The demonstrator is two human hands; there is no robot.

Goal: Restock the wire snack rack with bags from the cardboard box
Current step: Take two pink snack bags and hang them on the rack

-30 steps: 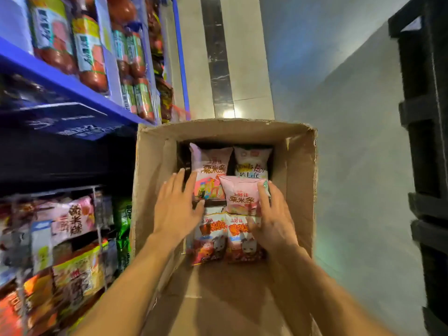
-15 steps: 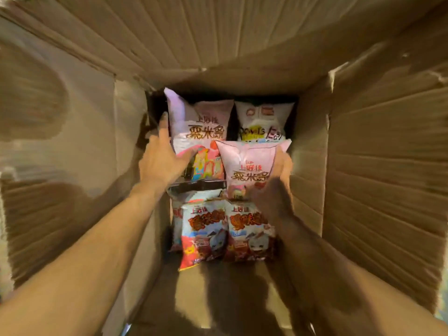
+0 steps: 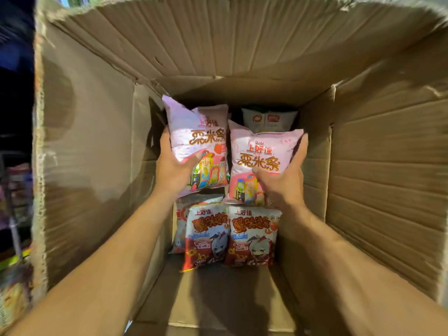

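There is one cardboard box (image 3: 375, 166), and six snack bags can be counted in it: two pink ones, the left pink bag (image 3: 196, 141) and the right pink bag (image 3: 261, 154); two red-and-white ones, the left red bag (image 3: 206, 238) and the right red bag (image 3: 252, 236); one pale bag (image 3: 179, 214) half hidden behind those; and one white bag (image 3: 269, 120) at the back. Two hands, the left hand (image 3: 173, 169) and the right hand (image 3: 283, 183), grip one pink bag each

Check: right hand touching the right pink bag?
Touching. Head view: the right hand grips the right pink bag, thumb across its front, fingers curled over its right edge. The left hand grips the left pink bag.
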